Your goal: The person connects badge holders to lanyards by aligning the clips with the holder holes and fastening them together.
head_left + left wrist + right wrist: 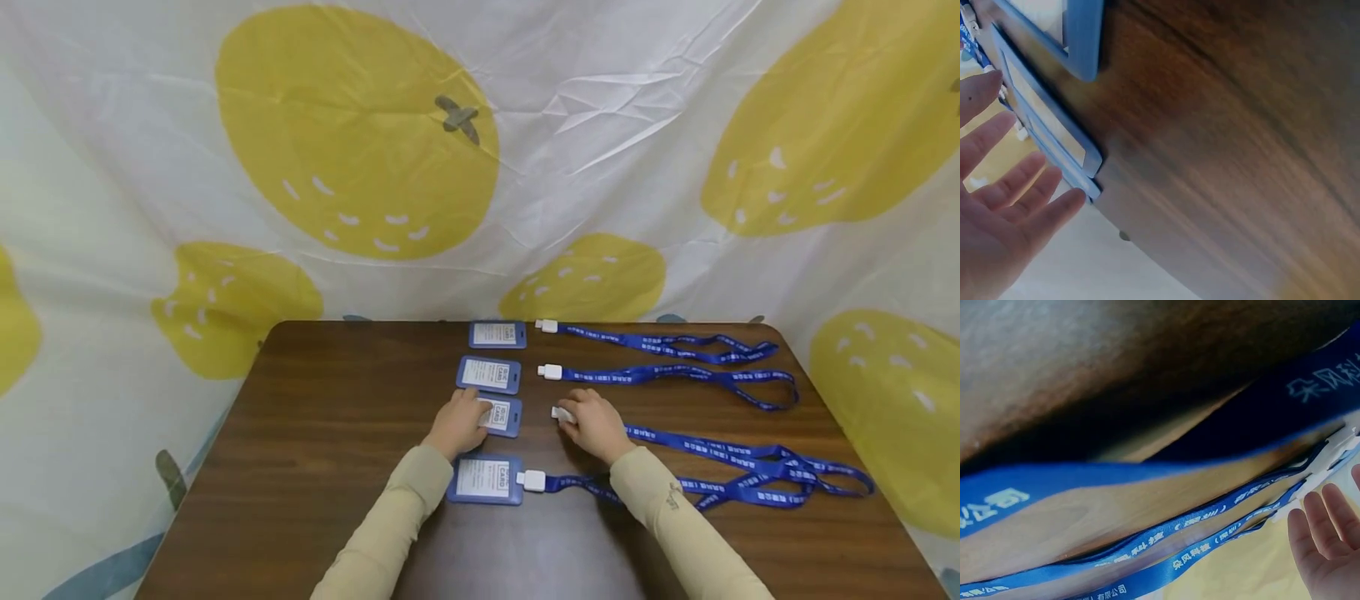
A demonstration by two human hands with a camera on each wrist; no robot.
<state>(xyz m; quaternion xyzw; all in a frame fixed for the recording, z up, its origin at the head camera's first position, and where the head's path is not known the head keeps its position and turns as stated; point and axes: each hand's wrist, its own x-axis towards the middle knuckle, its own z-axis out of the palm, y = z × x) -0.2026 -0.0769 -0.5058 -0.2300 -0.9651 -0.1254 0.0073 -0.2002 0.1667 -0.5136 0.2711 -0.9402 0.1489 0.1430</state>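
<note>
Touches with spread left hand (456, 421) the left end of the third card holder (504, 417) from the back edge of the surface (337, 400); cannot tell whether pinching. Pinches with right hand (596, 425) a white clip (557, 413) near that holder, on a blue lanyard (693, 445) stretched toward the right edge

Blue card holders (489, 375) frame white inserts (480, 478) with dark print. The lanyards (607, 377) are deep blue, patterned with repeated white lettering; their clips (535, 481) are white. The table (337, 433) is dark brown with streaked wood grain. White cloth (600, 150) carries yellow fruits (345, 142) with pale dashes. The sleeves (382, 525) are cream-beige.
</note>
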